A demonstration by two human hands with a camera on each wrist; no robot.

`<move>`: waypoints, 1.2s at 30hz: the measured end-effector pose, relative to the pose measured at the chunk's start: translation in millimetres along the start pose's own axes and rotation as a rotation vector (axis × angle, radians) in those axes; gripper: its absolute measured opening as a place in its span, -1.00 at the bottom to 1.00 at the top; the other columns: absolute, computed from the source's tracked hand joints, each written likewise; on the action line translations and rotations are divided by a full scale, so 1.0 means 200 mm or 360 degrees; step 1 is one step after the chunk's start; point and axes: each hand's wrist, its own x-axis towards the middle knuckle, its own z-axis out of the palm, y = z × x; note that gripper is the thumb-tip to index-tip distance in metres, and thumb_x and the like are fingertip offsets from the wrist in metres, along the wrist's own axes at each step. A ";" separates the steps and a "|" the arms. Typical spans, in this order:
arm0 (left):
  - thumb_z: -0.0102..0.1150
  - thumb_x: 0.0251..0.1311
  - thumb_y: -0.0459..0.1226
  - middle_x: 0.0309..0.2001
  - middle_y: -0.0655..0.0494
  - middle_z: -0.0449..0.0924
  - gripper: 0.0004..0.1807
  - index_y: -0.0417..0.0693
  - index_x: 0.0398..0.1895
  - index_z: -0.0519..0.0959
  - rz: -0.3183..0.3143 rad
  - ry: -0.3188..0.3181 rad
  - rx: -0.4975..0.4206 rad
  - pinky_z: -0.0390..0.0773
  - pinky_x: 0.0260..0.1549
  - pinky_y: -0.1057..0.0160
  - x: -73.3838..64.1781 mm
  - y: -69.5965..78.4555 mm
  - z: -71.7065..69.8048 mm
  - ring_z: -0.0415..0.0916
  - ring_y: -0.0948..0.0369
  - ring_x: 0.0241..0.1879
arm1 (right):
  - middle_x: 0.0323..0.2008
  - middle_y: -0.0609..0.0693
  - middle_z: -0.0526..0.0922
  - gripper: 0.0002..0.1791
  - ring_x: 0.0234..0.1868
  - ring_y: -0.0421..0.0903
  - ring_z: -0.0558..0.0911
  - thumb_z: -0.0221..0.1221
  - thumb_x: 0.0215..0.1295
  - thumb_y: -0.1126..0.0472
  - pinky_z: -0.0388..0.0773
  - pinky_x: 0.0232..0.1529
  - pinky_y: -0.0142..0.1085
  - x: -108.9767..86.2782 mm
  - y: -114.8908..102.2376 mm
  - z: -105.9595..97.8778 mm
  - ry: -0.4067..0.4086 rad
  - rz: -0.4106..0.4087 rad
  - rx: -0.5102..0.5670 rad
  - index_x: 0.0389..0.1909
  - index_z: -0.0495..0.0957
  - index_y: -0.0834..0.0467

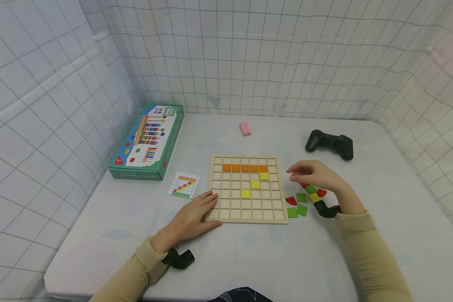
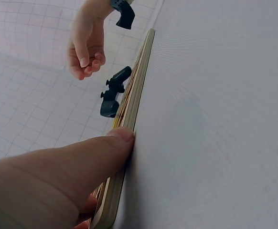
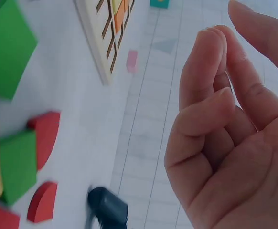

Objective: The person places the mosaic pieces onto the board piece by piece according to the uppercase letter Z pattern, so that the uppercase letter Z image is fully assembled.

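A wooden grid board [image 1: 249, 222] lies flat on the table, with a row of several orange squares [image 1: 245, 168] and three yellow squares [image 1: 255, 184] stepping diagonally in its cells. My left hand [image 1: 194, 216] rests at the board's near left corner, its fingers along the left side and its thumb [image 2: 122, 136] against the front edge. Right of the board, my right hand [image 1: 318, 174] hovers with loosely bent fingers and nothing between them. Below it lie loose green squares [image 1: 301, 197], red quarter-circle pieces [image 3: 42, 202] and a yellow square [image 1: 314, 197].
A small pattern card [image 1: 184, 185] lies left of the board. Behind it is a green game box [image 1: 147, 142]. At the back sit a pink block [image 1: 245, 129] and a black game controller [image 1: 330, 144]. Gridded white cloth [image 1: 249, 58] walls the table in.
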 end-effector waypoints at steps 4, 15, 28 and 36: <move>0.23 0.13 0.06 0.29 -0.16 0.31 -0.22 -0.37 0.23 0.36 -0.0005 -0.0003 0.0002 0.21 0.26 0.02 0.00 0.00 0.00 0.13 -0.02 0.34 | -0.28 0.08 0.63 -0.55 -0.27 0.07 0.58 0.24 0.22 -0.02 0.53 -0.22 -0.17 -0.06 0.07 -0.04 0.0041 0.0065 0.0074 0.02 0.56 0.18; 0.22 0.14 0.06 0.29 -0.16 0.31 -0.21 -0.38 0.24 0.35 -0.0010 -0.0016 0.0002 0.21 0.26 0.01 0.00 0.01 -0.01 0.12 -0.03 0.35 | -0.28 0.09 0.62 -0.59 -0.31 0.07 0.58 0.25 0.22 0.01 0.52 -0.23 -0.28 -0.16 0.20 -0.05 0.0094 0.0127 0.0133 -0.01 0.56 0.18; 0.21 0.14 0.07 0.29 -0.14 0.31 -0.21 -0.36 0.25 0.35 -0.0008 -0.0002 0.0008 0.22 0.26 0.02 0.00 0.00 0.00 0.13 0.00 0.35 | -0.32 0.05 0.63 -0.64 -0.33 -0.02 0.60 0.27 0.19 0.03 0.55 -0.26 -0.28 -0.22 0.27 -0.04 0.0073 0.0255 0.0123 -0.12 0.58 0.21; 0.23 0.12 0.06 0.28 -0.14 0.33 -0.21 -0.37 0.24 0.36 0.0000 0.0014 0.0008 0.23 0.25 0.02 0.00 0.00 -0.01 0.14 -0.02 0.34 | -0.36 -0.01 0.63 -0.71 -0.30 -0.05 0.53 0.29 0.17 0.03 0.46 -0.25 -0.28 -0.23 0.31 -0.04 0.0063 0.0276 0.0066 -0.20 0.61 0.15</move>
